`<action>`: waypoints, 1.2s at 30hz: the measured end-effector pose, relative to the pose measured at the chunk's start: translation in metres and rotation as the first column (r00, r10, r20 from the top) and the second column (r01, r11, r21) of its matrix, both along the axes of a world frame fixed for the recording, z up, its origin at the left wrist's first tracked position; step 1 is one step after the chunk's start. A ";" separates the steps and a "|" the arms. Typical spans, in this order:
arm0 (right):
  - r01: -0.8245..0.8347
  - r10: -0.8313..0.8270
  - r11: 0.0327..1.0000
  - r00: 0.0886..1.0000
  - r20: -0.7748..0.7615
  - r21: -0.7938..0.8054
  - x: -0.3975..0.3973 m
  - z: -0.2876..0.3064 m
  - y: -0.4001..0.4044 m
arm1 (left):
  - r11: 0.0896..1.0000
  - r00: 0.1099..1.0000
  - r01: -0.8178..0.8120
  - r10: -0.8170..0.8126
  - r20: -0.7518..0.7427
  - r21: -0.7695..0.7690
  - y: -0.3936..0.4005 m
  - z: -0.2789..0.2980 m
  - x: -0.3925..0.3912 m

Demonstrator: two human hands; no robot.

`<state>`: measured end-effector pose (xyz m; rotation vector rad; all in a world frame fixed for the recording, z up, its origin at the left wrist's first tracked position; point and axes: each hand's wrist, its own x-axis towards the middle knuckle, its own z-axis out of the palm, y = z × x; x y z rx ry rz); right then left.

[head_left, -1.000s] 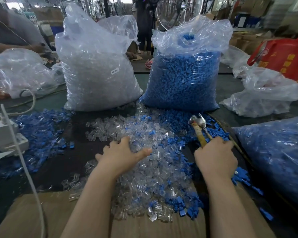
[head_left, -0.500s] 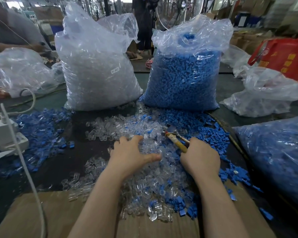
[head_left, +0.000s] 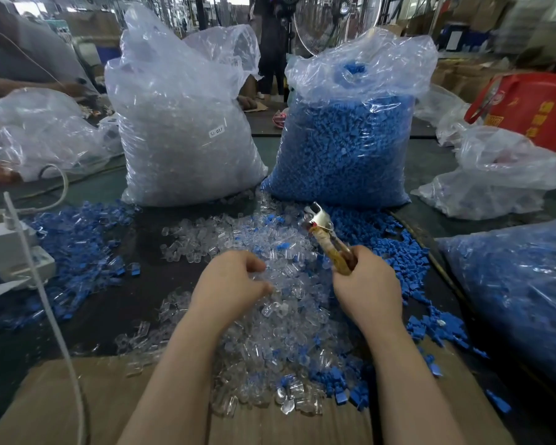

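Dark worktable [head_left: 135,300]: clear pieces [head_left: 289,329] lay heaped beneath left hand [head_left: 230,284], fingers curled into them, grasp not discernible. Right hand [head_left: 368,285] gripped pliers [head_left: 326,234], head tilted up-left.

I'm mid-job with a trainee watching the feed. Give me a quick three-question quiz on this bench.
1. True or false: the pliers are in the left hand.
2. Which tall bag bears the label SJ 017? A: the clear-parts bag. B: the blue-parts bag. C: a red bag.
3. Fill in: the left hand's fingers curl into the loose ____ pieces.
Key: 1 false, the right hand grips the pliers; 2 A; 3 clear.
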<state>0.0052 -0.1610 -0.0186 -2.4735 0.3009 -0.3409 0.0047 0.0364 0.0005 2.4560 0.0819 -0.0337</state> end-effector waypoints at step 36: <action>-0.242 0.273 0.881 0.962 -0.021 0.406 -0.005 0.016 -0.004 | 0.997 0.998 0.062 -0.061 0.028 -0.048 0.006 -0.008 0.002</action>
